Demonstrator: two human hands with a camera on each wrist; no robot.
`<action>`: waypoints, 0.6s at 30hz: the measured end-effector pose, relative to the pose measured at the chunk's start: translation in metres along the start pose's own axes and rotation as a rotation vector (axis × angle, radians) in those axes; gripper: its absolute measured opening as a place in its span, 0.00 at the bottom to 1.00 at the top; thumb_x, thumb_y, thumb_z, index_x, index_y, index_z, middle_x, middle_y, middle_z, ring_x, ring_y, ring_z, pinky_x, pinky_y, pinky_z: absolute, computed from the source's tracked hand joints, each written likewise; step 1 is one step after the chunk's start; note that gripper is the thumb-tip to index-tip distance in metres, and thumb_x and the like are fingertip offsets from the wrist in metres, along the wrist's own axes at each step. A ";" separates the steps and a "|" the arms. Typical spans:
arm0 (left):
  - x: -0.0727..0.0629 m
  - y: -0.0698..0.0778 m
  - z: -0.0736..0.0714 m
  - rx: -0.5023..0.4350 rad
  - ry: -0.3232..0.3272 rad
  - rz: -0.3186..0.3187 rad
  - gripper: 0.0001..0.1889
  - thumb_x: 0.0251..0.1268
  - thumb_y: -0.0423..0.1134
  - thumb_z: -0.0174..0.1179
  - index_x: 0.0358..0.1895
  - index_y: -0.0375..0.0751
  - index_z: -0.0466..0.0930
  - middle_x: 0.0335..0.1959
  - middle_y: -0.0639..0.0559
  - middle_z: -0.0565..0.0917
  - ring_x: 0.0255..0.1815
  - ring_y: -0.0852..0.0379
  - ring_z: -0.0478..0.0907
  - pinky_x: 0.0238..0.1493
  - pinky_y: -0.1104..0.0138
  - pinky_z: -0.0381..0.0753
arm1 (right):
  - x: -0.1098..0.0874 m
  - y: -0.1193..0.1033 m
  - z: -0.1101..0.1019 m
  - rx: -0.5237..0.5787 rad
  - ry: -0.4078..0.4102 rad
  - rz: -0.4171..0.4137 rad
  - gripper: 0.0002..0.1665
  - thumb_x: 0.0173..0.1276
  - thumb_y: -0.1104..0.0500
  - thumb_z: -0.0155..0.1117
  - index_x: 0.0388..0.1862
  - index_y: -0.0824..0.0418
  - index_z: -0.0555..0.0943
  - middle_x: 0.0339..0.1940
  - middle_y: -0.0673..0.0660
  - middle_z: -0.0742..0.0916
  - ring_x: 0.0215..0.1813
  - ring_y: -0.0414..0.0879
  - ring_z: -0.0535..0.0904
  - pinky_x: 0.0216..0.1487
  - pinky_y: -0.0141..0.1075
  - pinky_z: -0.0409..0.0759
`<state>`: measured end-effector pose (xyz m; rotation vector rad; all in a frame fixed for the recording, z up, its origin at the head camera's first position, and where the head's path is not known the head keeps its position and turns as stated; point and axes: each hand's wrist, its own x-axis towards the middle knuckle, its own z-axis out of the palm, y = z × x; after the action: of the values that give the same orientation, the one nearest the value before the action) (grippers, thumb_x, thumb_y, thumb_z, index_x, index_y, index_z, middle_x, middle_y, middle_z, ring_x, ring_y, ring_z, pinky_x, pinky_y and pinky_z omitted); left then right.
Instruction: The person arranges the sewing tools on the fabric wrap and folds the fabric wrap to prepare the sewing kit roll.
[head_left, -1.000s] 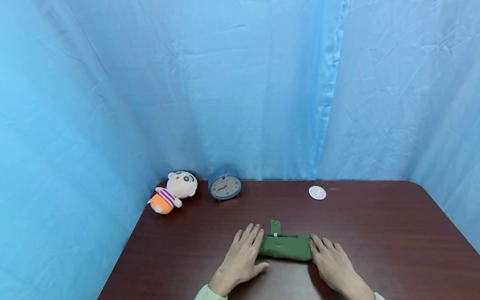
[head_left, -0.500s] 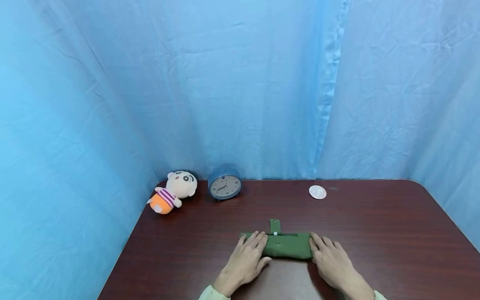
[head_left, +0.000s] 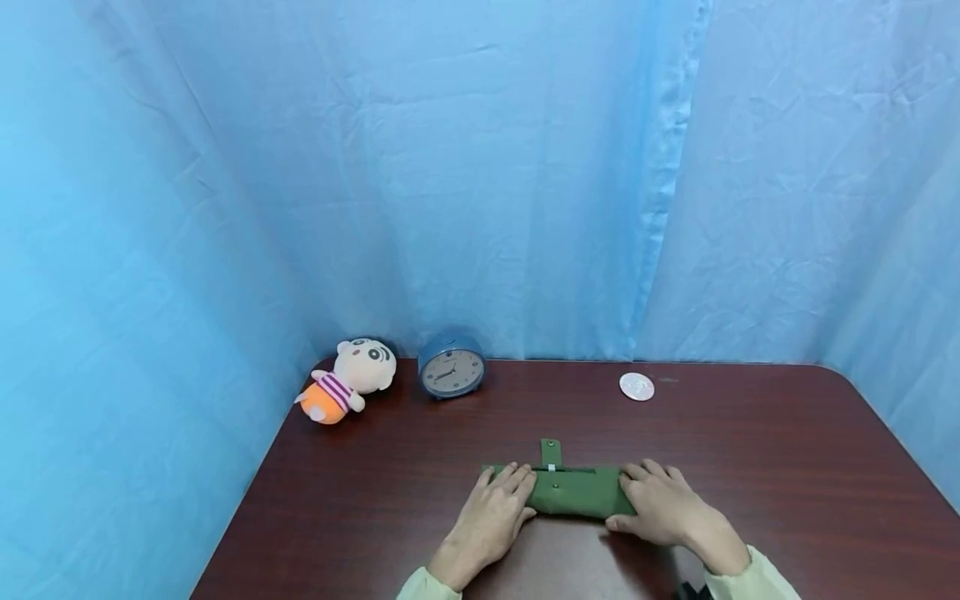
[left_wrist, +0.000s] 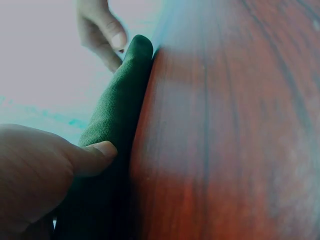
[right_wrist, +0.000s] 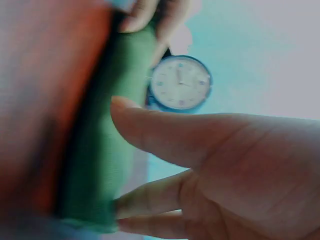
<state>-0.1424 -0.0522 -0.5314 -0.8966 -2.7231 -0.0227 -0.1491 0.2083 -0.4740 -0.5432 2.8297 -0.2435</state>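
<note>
A green cloth pouch [head_left: 581, 493] lies on the table, its strap with a snap [head_left: 551, 452] pointing away at the back edge. My left hand [head_left: 489, 515] holds the pouch's left end: its fingers lie over the top, and in the left wrist view its thumb [left_wrist: 97, 157] presses the near side. At the right end is my right hand [head_left: 663, 504], fingers extended at the pouch's edge and thumb spread towards the near side. In the right wrist view the thumb [right_wrist: 150, 127] overlaps the pouch; whether it touches is unclear.
A plush doll [head_left: 348, 382] lies at the table's back left, beside a blue alarm clock [head_left: 452, 372]. At the back right sits a small round white disc [head_left: 637, 386]. Blue curtains [head_left: 480, 183] enclose the brown table [head_left: 750, 450]. Something dark [head_left: 693, 592] shows beside the right sleeve.
My left hand has slid right over the pouch's left end, and its thumb has drawn in. My right hand has turned, its thumb now showing at the near edge.
</note>
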 end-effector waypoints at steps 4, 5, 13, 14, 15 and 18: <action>0.001 0.000 0.000 0.009 0.008 0.004 0.22 0.69 0.52 0.60 0.61 0.46 0.78 0.63 0.53 0.83 0.64 0.55 0.80 0.61 0.55 0.81 | 0.018 -0.001 -0.016 0.047 0.003 -0.021 0.32 0.66 0.43 0.68 0.55 0.69 0.83 0.58 0.68 0.84 0.62 0.67 0.78 0.56 0.64 0.75; 0.001 0.000 0.000 0.012 0.008 0.005 0.22 0.69 0.52 0.60 0.61 0.46 0.78 0.63 0.53 0.83 0.64 0.55 0.80 0.61 0.55 0.81 | 0.024 -0.001 -0.017 0.066 0.016 -0.032 0.27 0.68 0.45 0.66 0.52 0.66 0.84 0.54 0.65 0.86 0.57 0.63 0.81 0.51 0.59 0.78; 0.002 0.001 0.002 0.039 0.026 0.014 0.21 0.68 0.52 0.61 0.59 0.46 0.79 0.61 0.54 0.84 0.63 0.56 0.81 0.59 0.57 0.81 | 0.075 -0.006 -0.011 0.362 0.022 -0.066 0.09 0.73 0.63 0.58 0.38 0.65 0.84 0.23 0.51 0.78 0.27 0.41 0.70 0.30 0.33 0.69; 0.002 0.001 0.002 0.042 0.024 0.013 0.21 0.68 0.51 0.61 0.59 0.46 0.79 0.61 0.54 0.84 0.63 0.56 0.81 0.59 0.57 0.81 | 0.080 -0.007 -0.010 0.404 0.017 -0.054 0.09 0.73 0.63 0.57 0.39 0.66 0.84 0.24 0.52 0.80 0.27 0.41 0.73 0.30 0.33 0.71; 0.002 0.001 0.002 0.048 0.025 0.012 0.21 0.68 0.52 0.61 0.59 0.46 0.79 0.61 0.54 0.84 0.63 0.57 0.81 0.59 0.57 0.81 | 0.084 -0.009 -0.008 0.453 0.004 -0.027 0.10 0.73 0.63 0.57 0.43 0.68 0.84 0.27 0.54 0.83 0.28 0.42 0.76 0.32 0.33 0.74; 0.002 0.001 0.002 0.066 0.036 0.014 0.21 0.68 0.52 0.61 0.58 0.47 0.79 0.60 0.54 0.84 0.62 0.57 0.81 0.58 0.58 0.81 | 0.095 -0.013 -0.005 0.624 -0.027 0.061 0.21 0.73 0.63 0.58 0.59 0.74 0.78 0.37 0.61 0.88 0.34 0.45 0.84 0.35 0.37 0.82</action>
<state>-0.1437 -0.0498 -0.5326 -0.8878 -2.6674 0.0535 -0.2316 0.1605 -0.4861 -0.3112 2.5326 -1.0425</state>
